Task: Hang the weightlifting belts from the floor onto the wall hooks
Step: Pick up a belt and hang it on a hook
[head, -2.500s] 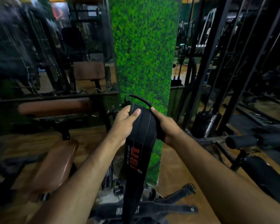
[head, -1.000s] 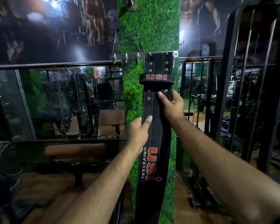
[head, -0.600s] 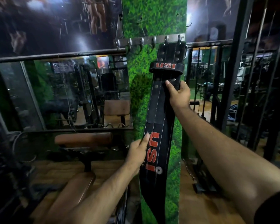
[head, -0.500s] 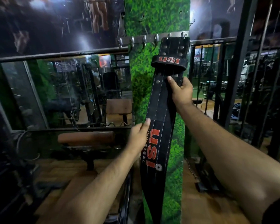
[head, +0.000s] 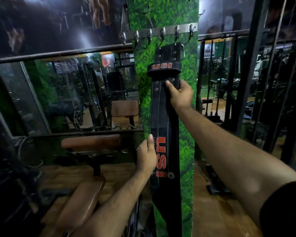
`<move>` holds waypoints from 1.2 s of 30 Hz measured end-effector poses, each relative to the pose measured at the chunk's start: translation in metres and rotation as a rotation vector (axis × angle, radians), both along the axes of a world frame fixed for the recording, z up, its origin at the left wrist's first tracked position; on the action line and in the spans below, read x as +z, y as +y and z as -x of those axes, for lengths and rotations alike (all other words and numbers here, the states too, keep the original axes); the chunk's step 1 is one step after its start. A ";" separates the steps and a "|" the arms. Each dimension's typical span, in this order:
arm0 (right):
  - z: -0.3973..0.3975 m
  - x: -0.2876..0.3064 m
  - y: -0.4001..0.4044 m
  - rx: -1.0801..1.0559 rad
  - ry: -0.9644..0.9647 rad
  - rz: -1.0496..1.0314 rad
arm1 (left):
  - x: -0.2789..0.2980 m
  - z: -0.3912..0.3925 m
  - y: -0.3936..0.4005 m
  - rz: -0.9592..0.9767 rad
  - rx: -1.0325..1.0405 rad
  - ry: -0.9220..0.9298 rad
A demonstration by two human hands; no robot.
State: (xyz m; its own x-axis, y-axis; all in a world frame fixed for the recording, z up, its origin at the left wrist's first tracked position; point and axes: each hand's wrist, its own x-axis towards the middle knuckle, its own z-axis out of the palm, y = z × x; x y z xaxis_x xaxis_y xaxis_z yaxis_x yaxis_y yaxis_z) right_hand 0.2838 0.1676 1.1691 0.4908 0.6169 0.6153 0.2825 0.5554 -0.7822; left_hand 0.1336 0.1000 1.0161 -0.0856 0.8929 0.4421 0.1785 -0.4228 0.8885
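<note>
1 blk belt (head: 162, 103) w/ red USI lettering

Belts: one black belt (head: 164, 117) with red letters, held up against the green post (head: 164, 17).
Hooks: six shiny hooks on one metal hook rail (head: 155, 32). None of them has a belt on it.
Hands: two. The right hand (head: 181, 95) grips the belt near the top. The left hand (head: 146, 156) holds its left edge lower down.
Green posts: one.
Brown pads: three that show. One long bench pad (head: 91, 142), one seat pad (head: 80, 202) lower down, and one square back pad (head: 125, 108) seen in the glass.
Chains: one small chain (head: 202, 171) by the foot of the post.
</note>
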 end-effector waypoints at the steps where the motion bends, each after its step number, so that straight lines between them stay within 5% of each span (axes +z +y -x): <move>1: 0.001 -0.001 0.001 0.008 0.010 0.000 | -0.010 0.005 0.003 0.015 -0.006 0.025; 6: 0.009 -0.010 -0.001 0.219 0.048 -0.042 | 0.005 0.020 0.004 0.164 -0.150 0.024; 16: 0.025 -0.039 -0.019 0.516 -0.105 0.128 | 0.123 0.024 0.034 0.176 -0.293 -0.481; 23: 0.049 -0.092 -0.045 0.647 0.053 0.130 | 0.107 0.029 0.049 0.150 -0.189 -0.588; 32: 0.055 -0.200 -0.061 0.742 0.029 0.456 | 0.096 0.026 0.037 0.097 -0.091 -0.486; 36: 0.036 -0.249 -0.061 0.715 -0.285 0.769 | 0.105 0.045 0.047 0.100 -0.057 -0.526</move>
State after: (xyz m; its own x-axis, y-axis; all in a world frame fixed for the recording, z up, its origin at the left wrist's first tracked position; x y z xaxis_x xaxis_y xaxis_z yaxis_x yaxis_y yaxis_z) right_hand 0.2479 0.1062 0.9205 -0.2347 0.9718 -0.0233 0.3146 0.0532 -0.9477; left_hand 0.0884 0.1474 1.1214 -0.2225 0.9382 0.2649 -0.3223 -0.3273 0.8883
